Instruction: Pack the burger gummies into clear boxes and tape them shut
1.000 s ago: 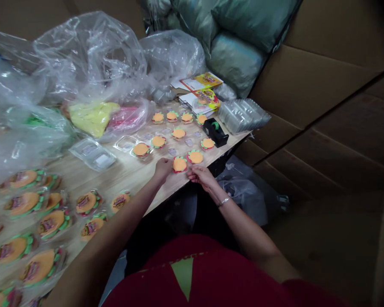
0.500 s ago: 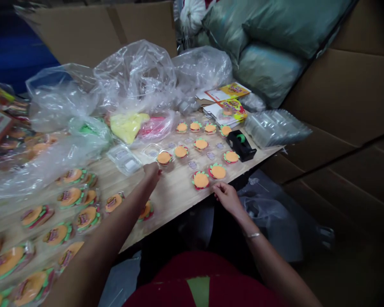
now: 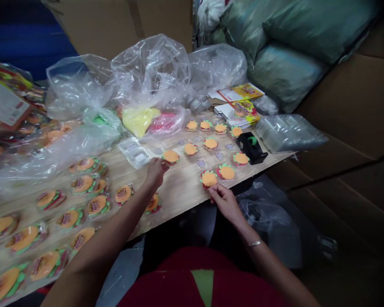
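My left hand [image 3: 156, 171] is closed at the left edge of a toy burger in a clear case [image 3: 170, 157], its fingertips pinching the case's rim. Against the lower edge of another toy burger [image 3: 209, 178], near the table's front edge, are the fingertips of my right hand [image 3: 223, 198]. That hand is closed in a pinch; whatever lies between its fingers is hidden. Just right of it lies one more toy burger [image 3: 226, 172]. Several others, such as this burger [image 3: 210, 143], stand in loose rows beyond, with small printed pieces [image 3: 200, 163] among them.
A black tape dispenser [image 3: 251, 148] stands at the right, by stacked clear plastic cases [image 3: 286, 133] and printed cards [image 3: 243, 91]. Clear bags [image 3: 150, 72] line the back. Packed burgers [image 3: 97, 205] cover the table's left side. An open clear case [image 3: 134, 152] lies left of centre.
The view has swung slightly left. My left hand has come up to the burger's case, and the clear flap beside it no longer stands out. My right hand has shifted left to a burger's edge.
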`<state>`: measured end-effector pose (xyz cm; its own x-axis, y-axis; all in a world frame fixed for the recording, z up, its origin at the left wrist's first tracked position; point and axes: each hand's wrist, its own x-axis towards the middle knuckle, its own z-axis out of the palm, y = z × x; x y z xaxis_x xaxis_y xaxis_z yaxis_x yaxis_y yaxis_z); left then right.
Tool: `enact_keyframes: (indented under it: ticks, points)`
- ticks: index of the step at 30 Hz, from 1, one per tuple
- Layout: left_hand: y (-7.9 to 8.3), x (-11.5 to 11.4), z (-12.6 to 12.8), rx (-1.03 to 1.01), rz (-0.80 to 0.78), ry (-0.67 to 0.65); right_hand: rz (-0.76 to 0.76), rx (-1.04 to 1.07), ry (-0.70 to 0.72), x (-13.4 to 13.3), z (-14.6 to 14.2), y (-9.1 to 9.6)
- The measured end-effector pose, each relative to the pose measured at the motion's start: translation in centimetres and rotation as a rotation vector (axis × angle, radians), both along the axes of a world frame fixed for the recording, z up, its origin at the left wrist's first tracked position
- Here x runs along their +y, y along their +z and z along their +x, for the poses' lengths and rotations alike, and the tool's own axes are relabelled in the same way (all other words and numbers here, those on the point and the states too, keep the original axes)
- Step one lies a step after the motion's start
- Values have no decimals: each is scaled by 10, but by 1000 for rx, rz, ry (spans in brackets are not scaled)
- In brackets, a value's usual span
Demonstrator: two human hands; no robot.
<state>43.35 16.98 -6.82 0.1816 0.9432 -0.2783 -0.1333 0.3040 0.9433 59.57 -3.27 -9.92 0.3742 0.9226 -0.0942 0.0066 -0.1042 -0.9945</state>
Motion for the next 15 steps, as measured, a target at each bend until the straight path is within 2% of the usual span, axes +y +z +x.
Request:
enact_keyframes:
  ticks: [3,7,10,15]
  points:
    - [13,-44,-27,-103,-23,-96,0,128,12,10,-15,17]
    - [28,-98,-49,-212,-66,-261,-31,279,150,23,-39,32]
    - [31,-118,-54,-234,-104,-264,-22,280,203,22,-54,36]
    - [28,-132,-61,-264,-135,-243,22,168,175,7,-64,33]
